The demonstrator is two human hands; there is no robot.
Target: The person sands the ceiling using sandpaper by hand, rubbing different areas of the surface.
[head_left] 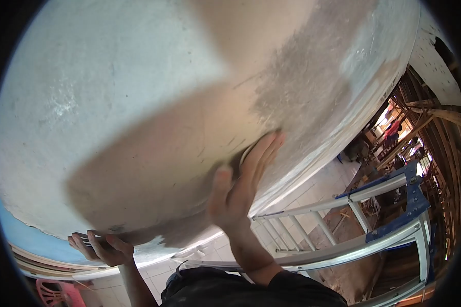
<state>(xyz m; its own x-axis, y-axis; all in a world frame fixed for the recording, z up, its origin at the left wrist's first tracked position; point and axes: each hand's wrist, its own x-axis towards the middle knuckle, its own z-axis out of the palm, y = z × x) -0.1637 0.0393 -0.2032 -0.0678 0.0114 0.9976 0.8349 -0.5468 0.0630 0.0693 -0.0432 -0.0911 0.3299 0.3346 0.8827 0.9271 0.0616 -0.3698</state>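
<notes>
Right hand [241,189] by wall [138,102] — mottled, scuffed

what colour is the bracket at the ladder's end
The bracket is blue, shown best in the head view.

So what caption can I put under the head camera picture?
Right hand and left hand up at a pale, patchy wall, an aluminium stepladder close by.

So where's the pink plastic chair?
The pink plastic chair is at the bottom left of the head view, cut off by the picture's edge, beside the white floor tiles and below the person's left hand.
</notes>
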